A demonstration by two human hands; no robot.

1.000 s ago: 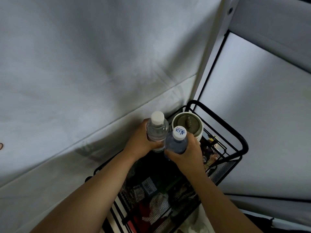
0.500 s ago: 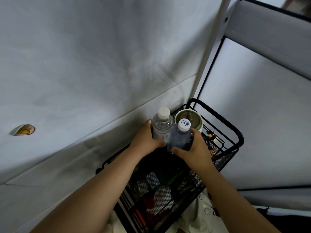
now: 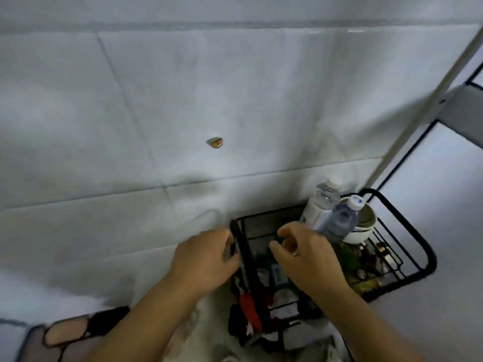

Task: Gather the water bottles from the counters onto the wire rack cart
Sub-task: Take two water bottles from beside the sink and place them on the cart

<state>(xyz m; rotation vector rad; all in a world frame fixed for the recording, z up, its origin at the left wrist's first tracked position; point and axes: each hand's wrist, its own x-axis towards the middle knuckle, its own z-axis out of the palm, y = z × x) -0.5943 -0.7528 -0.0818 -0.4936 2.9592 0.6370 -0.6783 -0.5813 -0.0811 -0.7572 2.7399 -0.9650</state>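
Two bottles (image 3: 329, 212) stand in the cart (image 3: 407, 226); both hands (image 3: 206, 257) (image 3: 305, 254), loosely curled and empty, could topple them.

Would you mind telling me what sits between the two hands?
In the head view, the cart's black rim bar runs between the left hand and right hand.

Dim, cool, even lighting is recorded. Motion blur is seen across the frame. Straight lines are bent by wide-angle distortion at the edges.

Two bottles (image 3: 324, 202) – one cart (image 3: 418, 257)
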